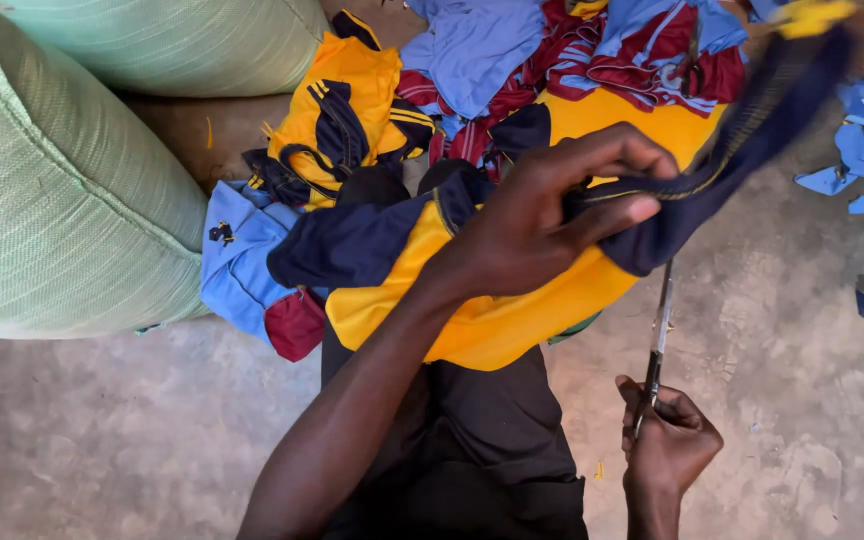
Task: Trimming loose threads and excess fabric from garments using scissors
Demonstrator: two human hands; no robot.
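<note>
From my remote view, the navy strip (752, 110) is motion-blurred toward its upper end, and its yellow tip (810, 15) is cut by the top edge. The scissors (659, 335) show edge-on; I cannot tell whether the blades are parted. The right hand (670, 445) hides their handles. Both green sacks (62, 190) run past the frame. The garment pile (572, 50) is cropped above.

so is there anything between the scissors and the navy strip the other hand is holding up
Nothing visible. The right hand holds the scissors with the blades pointing up at the navy strip, which the left hand pinches taut above the yellow garment. Only bare floor shows behind the blades.
</note>
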